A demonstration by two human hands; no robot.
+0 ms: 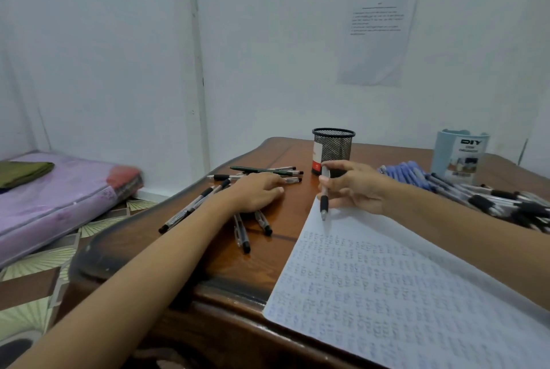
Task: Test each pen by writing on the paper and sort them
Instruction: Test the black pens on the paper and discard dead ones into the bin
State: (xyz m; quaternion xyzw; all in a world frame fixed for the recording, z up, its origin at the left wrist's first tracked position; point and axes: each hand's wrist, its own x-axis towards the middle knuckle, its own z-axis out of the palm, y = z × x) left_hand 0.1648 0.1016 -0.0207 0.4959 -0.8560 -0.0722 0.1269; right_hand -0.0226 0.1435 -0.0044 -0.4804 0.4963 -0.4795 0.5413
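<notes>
Right hand (354, 187): grips a black-grip pen (324, 194) upright, tip at the paper's (387, 294) far corner, poised to test.
Left hand (257, 191): flat, fingers spread over loose pens (190, 209), apparently the sorted ones.
Untested pile (491, 199): far right.

Two bare forearms reach in from the lower edge, with no sleeve showing anywhere along either one. The left hand (256, 191) and the right hand (355, 187) wear no glove, ring, watch or bracelet that can be seen. Short, unpainted nails show on the left hand's fingertips (279, 189).
</notes>
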